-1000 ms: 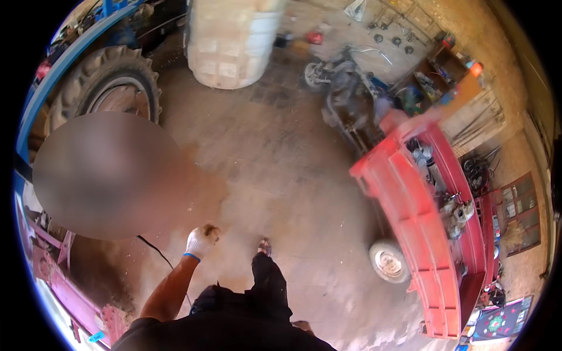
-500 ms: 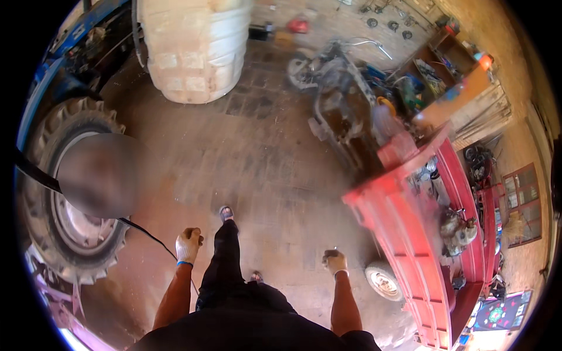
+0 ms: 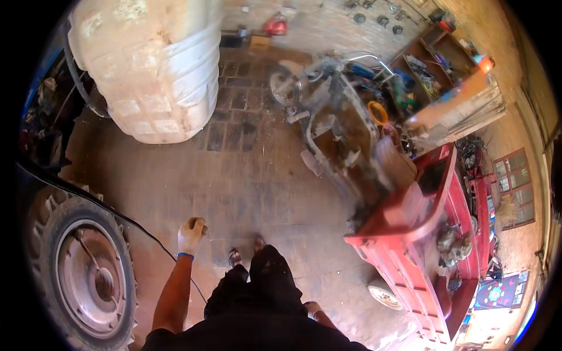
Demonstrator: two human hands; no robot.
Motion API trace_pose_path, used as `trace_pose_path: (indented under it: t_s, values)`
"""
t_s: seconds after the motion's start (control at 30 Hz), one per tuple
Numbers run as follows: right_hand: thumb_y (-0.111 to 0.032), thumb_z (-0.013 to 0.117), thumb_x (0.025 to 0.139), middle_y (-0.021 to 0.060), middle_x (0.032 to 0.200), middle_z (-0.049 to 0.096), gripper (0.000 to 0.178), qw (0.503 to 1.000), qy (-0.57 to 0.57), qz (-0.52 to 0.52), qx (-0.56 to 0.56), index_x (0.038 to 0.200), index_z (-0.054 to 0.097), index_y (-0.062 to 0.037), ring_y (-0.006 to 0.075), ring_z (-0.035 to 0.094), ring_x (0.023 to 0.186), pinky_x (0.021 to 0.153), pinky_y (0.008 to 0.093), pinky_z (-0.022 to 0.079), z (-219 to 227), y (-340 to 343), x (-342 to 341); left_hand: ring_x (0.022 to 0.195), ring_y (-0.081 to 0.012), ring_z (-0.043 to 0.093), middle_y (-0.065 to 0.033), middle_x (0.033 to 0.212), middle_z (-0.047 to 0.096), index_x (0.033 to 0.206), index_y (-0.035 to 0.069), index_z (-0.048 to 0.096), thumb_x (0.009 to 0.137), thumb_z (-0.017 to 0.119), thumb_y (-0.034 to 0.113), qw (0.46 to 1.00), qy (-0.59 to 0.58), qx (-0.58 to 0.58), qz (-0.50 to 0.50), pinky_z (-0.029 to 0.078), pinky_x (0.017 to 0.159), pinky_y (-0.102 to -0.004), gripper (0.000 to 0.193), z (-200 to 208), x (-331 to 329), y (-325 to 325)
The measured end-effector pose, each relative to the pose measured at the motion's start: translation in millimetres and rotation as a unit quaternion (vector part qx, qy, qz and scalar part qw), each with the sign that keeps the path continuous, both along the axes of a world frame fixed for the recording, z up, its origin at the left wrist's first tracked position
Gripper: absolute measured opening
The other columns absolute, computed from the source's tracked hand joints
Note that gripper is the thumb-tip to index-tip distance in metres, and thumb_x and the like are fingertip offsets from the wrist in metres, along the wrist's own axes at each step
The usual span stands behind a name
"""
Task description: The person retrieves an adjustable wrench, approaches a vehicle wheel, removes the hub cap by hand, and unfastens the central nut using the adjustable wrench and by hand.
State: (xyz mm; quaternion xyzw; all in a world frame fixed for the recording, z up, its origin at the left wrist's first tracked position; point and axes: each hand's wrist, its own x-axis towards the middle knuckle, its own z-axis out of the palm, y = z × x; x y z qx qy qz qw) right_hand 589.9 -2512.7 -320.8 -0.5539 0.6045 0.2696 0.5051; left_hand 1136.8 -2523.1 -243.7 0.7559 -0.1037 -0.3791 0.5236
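Note:
My left hand (image 3: 192, 234), in a pale work glove with a blue band at the wrist, hangs ahead of my body over the floor. Its fingers are curled closed, and what lies in them, if anything, is hidden. A black cable (image 3: 153, 237) runs across the floor beside my left forearm. My right hand (image 3: 313, 307) is low beside my right thigh; only a small part shows and its fingers are hidden. Both my feet stand on the brick floor (image 3: 257, 187), in dark sandals as far as I can tell.
On the left are a large tractor wheel (image 3: 93, 278) and a big off-white plastic tank (image 3: 158, 76). A stripped motor tricycle frame (image 3: 336, 123) joins a red cargo bed (image 3: 398, 257) on the right, which holds a metal part (image 3: 455, 244). A wooden shelf (image 3: 462, 96) stands behind.
My view has shifted forward and turned, so the tank looks closer and the wheel sits lower. My right hand has swung back toward my thigh. My left hand stays ahead, still closed.

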Motion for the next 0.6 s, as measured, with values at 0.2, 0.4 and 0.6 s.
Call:
trace_pose_path:
  t_s: [0.2, 0.4, 0.6]
  values:
    - [-0.030, 0.067, 0.085, 0.0073, 0.069, 0.065, 0.025, 0.981, 0.050, -0.183, 0.026, 0.083, 0.067, -0.0058, 0.0195, 0.063, 0.057, 0.050, 0.0390, 0.052, 6.6, -168.1, 105.5, 0.067, -0.0155, 0.067, -0.0113, 0.080, 0.072, 0.102, -0.002, 0.069, 0.095, 0.063, 0.027, 1.000, 0.010, -0.020, -0.011, 0.053, 0.061, -0.0279, 0.030, -7.8, 56.5, -107.7]
    - [-0.046, 0.061, 0.085, 0.0197, 0.076, 0.070, 0.045, 0.990, 0.023, 0.083, -0.112, 0.082, 0.072, -0.0028, 0.0343, 0.069, 0.071, 0.070, 0.0468, 0.054, -53.7, -338.6, 205.8, 0.067, -0.0168, 0.067, -0.0115, 0.080, 0.071, 0.102, -0.003, 0.069, 0.096, 0.062, 0.024, 0.998, 0.058, 0.030, -0.021, 0.054, 0.061, -0.0287, 0.029, -26.0, 89.2, -184.7]
    - [-0.044, 0.065, 0.083, 0.0131, 0.066, 0.068, 0.042, 0.985, -0.061, 0.020, -0.162, 0.084, 0.072, -0.0027, 0.0280, 0.068, 0.063, 0.063, 0.0412, 0.054, -21.9, -488.2, 313.8, 0.073, -0.0167, 0.069, -0.0113, 0.083, 0.071, 0.103, -0.004, 0.069, 0.096, 0.063, 0.025, 0.991, 0.082, 0.089, -0.048, 0.056, 0.065, -0.0292, 0.030, 11.9, 147.5, -312.4]
